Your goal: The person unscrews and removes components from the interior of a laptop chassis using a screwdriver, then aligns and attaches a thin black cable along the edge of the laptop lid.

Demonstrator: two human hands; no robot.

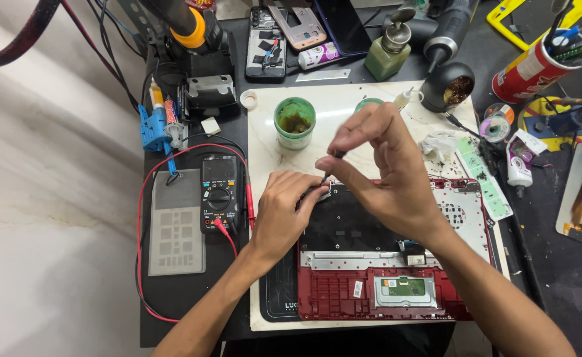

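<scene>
Nearest, both forearms enter from the bottom edge, cut off below the elbow; the red laptop shell [344, 291] lies inside-up on a pale work mat [344, 106], its far edge partly hidden behind the hands. At its middle sits a black panel [350, 228], and at 6 o'clock a small green board [404, 287] in a silver frame. The left hand [284, 211] lies curled on the shell's 10 o'clock corner, fingertips pressed down just beside the tool tip; what lies under them cannot be made out. The right hand [387, 165] hovers above that corner, thumb and fingers pinching a thin dark screwdriver [332, 165]; most of its shaft is hidden, and whether the tip touches the shell is hard to tell. At 9 o'clock of the hands lies a black multimeter [219, 192] with red leads, beside a grey stencil plate [177, 221]; at 12 o'clock stands a green tub [294, 122]; farther off, a green pump bottle [389, 53], phone parts [266, 43] and a red can [529, 66] of tools at 2 o'clock.
</scene>
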